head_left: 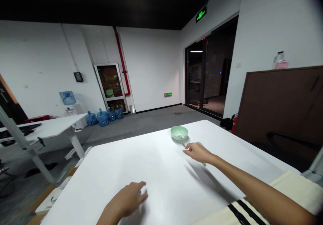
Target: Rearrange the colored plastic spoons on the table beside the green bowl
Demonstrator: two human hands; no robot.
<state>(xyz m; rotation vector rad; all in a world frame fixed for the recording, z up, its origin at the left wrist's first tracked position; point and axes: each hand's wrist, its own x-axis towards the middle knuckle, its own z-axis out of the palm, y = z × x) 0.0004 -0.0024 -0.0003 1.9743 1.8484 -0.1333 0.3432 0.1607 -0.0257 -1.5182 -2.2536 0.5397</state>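
1. Closest in, the left hand point(125, 198) sits low on the white tabletop point(161, 171), fingers curved and fairly narrow. Something pale may lie under the fingertips, but the glare washes it out, so I can't tell if they're holding anything.
2. Off to the right of those fingers, a cream striped cloth point(252, 201) lies beneath the right forearm.
3. Over to the right hand point(199, 152): fingers closed narrow over a pale blue-green utensil point(204, 164), mostly hidden by the palm, with a thin metal tip point(183, 145) poking past the fingertips.
4. Just beyond that tip sits a pale green bowl point(179, 133) holding a white spoon point(180, 136). Watch this: a careless swing of the tip could catch the rim, and the bowl is close enough to the far table edge for a hard shove to send it off.
5. Well past the fingers, blue water jugs point(102, 117) crowd the floor, and a red fire extinguisher point(234, 124) is partly cut off by the table.
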